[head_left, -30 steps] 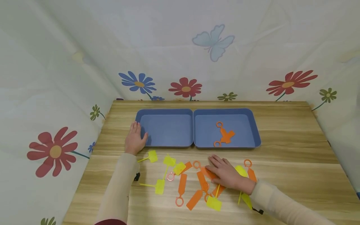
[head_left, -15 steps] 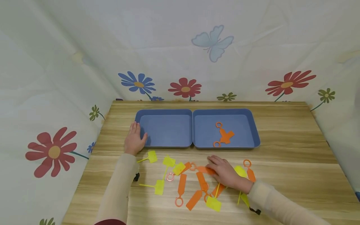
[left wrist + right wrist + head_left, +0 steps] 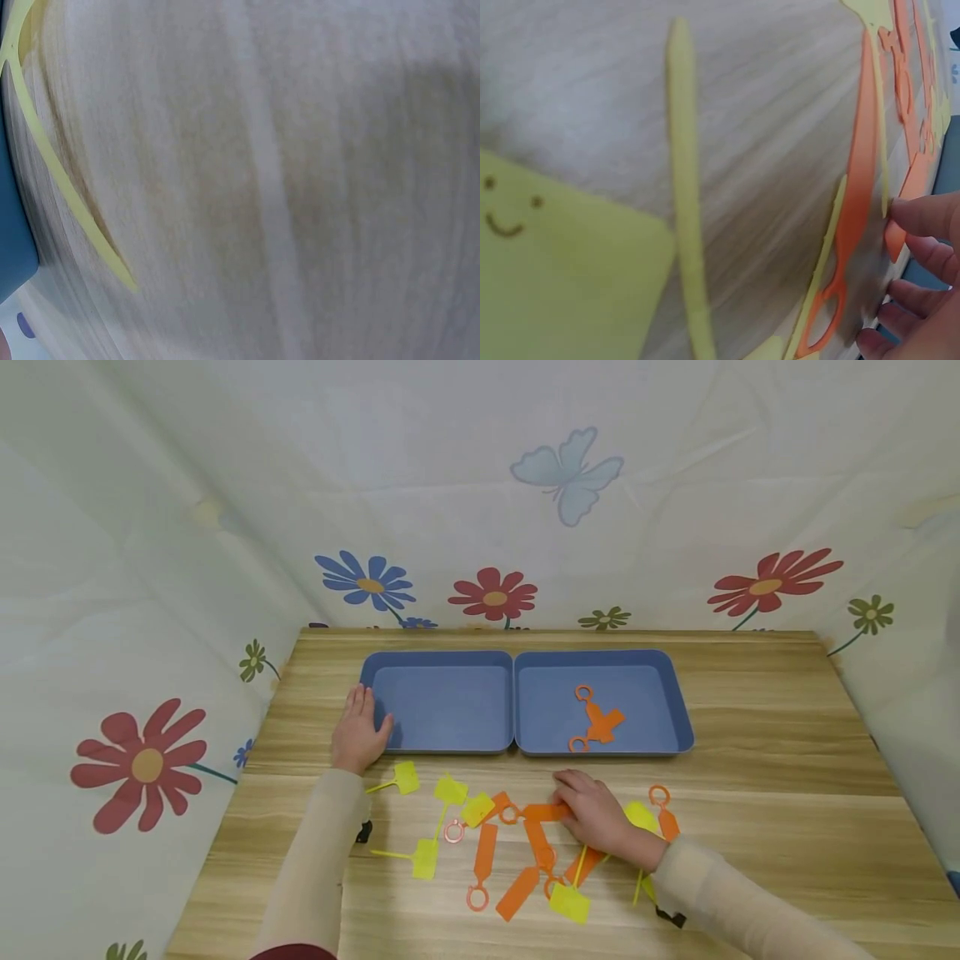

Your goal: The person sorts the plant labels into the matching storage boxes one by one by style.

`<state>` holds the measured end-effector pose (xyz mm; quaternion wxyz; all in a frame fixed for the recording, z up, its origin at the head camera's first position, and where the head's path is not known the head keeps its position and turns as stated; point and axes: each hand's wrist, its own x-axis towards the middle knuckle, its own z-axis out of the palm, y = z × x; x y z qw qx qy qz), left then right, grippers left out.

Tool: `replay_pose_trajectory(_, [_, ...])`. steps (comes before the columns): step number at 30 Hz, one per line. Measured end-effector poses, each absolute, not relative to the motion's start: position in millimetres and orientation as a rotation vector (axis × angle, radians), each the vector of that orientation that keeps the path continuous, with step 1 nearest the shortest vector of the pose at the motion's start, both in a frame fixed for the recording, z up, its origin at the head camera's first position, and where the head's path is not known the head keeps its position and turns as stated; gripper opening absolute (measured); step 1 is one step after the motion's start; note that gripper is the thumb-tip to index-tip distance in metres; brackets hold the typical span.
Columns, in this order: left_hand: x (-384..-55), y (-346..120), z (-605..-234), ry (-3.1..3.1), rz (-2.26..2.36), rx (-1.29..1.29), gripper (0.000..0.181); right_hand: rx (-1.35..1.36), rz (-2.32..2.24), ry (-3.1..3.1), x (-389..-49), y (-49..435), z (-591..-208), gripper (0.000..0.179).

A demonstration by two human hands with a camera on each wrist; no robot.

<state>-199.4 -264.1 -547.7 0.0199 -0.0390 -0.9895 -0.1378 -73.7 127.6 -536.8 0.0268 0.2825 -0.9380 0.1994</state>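
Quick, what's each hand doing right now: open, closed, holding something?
Left hand: open, against the blue tray.
Right hand: at an orange tag; whether it's pinching can't be told.

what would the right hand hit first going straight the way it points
Beyond the flat orange plastic tag at its fingers, the right hand would probably meet the near rim of the left blue rectangular plastic tray or the matching right tray, about where they adjoin; height and depth are unclear.

We see a wood-grained tabletop with pale, creased sheeting behind it and at both sides, printed with colourful flowers and a light-blue butterfly; soft light brightens the near wood.
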Motion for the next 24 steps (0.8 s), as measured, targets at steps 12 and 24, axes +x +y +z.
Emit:
replay_pose_trajectory(12, [-199.4, -262.5, -546.2, -3.051, -0.415, -0.124, 0.069, 0.789, 0.582, -2.959, -71.1, 120.4, -530.6, 0.02])
replay_pose_trajectory(24, [-198.2, -262.5, -545.1, -3.053, -0.399, -0.13, 0.07, 0.677, 0.995, -3.138, -83.9, 129.8, -518.5, 0.02])
